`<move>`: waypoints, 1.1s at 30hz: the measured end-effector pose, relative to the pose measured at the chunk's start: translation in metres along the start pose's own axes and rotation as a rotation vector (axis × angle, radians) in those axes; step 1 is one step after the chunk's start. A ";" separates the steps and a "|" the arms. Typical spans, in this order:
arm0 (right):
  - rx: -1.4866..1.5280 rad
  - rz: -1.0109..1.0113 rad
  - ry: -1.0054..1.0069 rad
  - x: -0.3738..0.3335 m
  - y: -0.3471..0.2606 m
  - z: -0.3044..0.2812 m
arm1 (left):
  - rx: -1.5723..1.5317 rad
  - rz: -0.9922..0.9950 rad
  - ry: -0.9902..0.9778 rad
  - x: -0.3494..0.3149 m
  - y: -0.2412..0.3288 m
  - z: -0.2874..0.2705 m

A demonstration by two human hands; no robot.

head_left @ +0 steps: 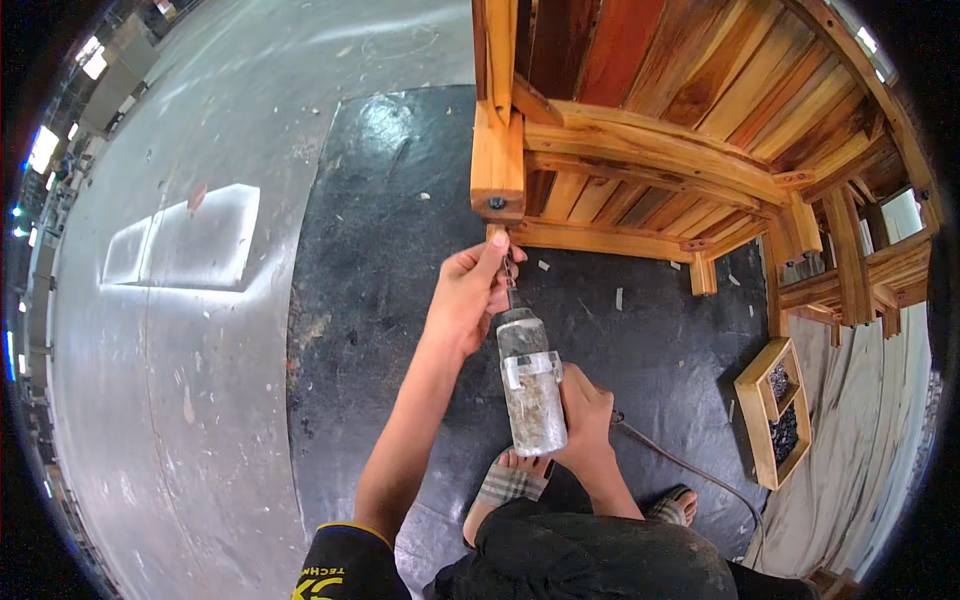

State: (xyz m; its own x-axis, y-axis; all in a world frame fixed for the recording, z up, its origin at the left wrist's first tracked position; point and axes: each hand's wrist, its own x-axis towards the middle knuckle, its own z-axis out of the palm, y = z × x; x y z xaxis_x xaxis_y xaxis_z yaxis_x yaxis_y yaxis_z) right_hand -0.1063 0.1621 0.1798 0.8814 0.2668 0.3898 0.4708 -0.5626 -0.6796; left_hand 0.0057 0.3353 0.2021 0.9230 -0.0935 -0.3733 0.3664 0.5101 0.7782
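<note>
My right hand (588,410) is wrapped round the grip of a corded power drill (533,390), a worn grey tool. The drill points away from me toward a wooden leg (497,165) of the furniture. My left hand (468,295) is closed at the drill's front end, with its fingers round the thin bit (511,275). Whatever those fingertips pinch is too small and covered to name. Just beyond them, the squared end of the leg carries a dark round bolt head or foot (497,203).
Slatted wooden furniture (650,150) lies across the upper right. A two-part wooden box (760,400) of small dark hardware sits at the right. The power cord (690,465) trails over the black mat (385,300). Grey floor (190,380) extends to the left.
</note>
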 end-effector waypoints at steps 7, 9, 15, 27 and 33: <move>0.022 0.017 0.026 0.013 -0.010 0.016 | 0.060 0.003 -0.088 0.005 0.014 -0.027; -0.006 0.014 0.060 0.018 -0.014 0.013 | 0.106 0.020 -0.109 0.011 0.017 -0.019; -0.216 0.001 0.042 0.012 -0.005 0.022 | 0.448 0.250 0.008 0.021 0.014 -0.007; -0.298 -0.054 0.067 0.015 -0.008 0.028 | 0.785 0.437 0.118 0.017 0.026 -0.001; -0.233 -0.038 0.119 0.015 -0.005 0.030 | 0.342 0.179 -0.046 0.015 0.027 -0.008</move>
State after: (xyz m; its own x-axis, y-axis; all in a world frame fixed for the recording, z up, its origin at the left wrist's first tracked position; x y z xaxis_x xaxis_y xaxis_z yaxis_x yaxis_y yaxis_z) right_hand -0.0947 0.1925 0.1705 0.8462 0.2044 0.4920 0.4696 -0.7225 -0.5074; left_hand 0.0283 0.3543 0.2140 0.9773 -0.0716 -0.1995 0.2102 0.2079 0.9553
